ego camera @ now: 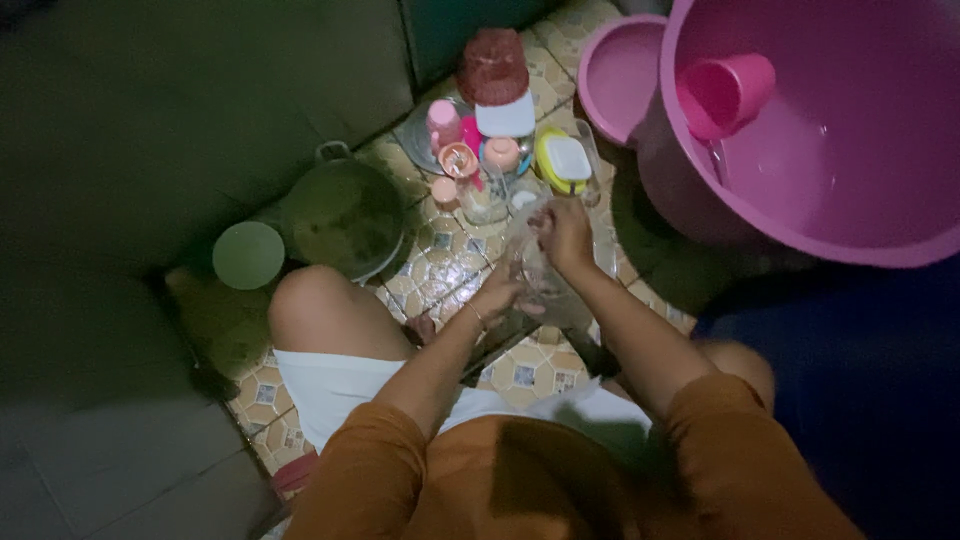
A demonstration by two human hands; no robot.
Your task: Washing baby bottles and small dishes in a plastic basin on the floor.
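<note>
Home washing area, dim: patterned tiled floor (450, 262), large pink plastic tub (850, 170) far right, round metal pot (343, 215), small plastic containers (500, 140) far centre.

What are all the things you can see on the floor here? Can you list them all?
big tub: 1, pink, upper right, water inside
scoop cup: 1, pink, inside the big tub
small basin: 1, pink, behind the big tub
dark pot: 1, dark metal, left of the knee
round lid: 1, pale green, beside the dark pot
pile of cups and containers: several, pink, white, yellow, on a tray at top centre
clear container: 1, see-through, between both hands
tiled floor: patterned, underneath
left hand: 1, on the clear container
right hand: 1, on the container's top
</note>
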